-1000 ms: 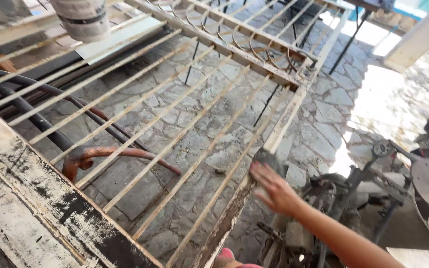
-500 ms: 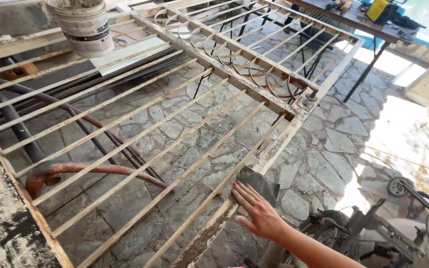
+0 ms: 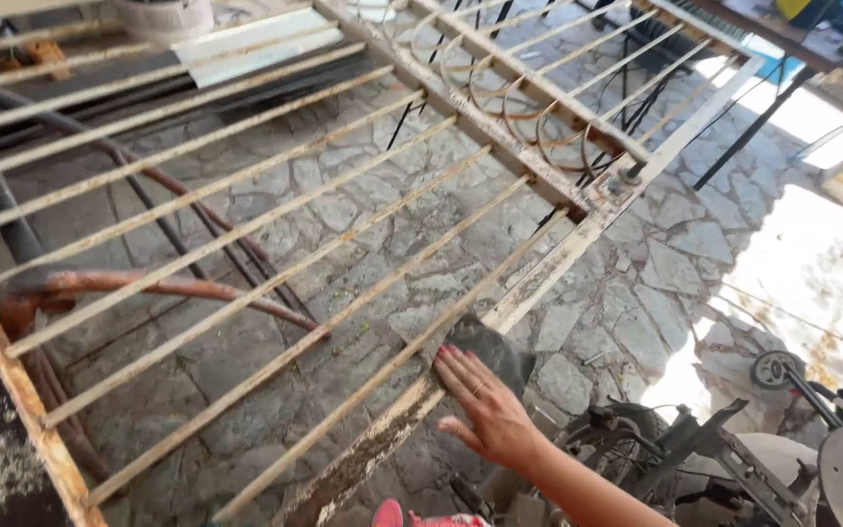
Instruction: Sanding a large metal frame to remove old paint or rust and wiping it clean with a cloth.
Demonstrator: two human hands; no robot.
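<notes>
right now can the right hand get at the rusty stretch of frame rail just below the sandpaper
Probably yes. The right hand lies flat on the dark sandpaper sheet, pressed on the gate's frame rail. The rusty stretch runs on directly below it, with nothing lying across it.

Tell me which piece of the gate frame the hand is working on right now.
The outer side rail, the flat one that all the thin bars run into. The right hand presses dark sandpaper on it; the bars themselves are untouched.
</notes>
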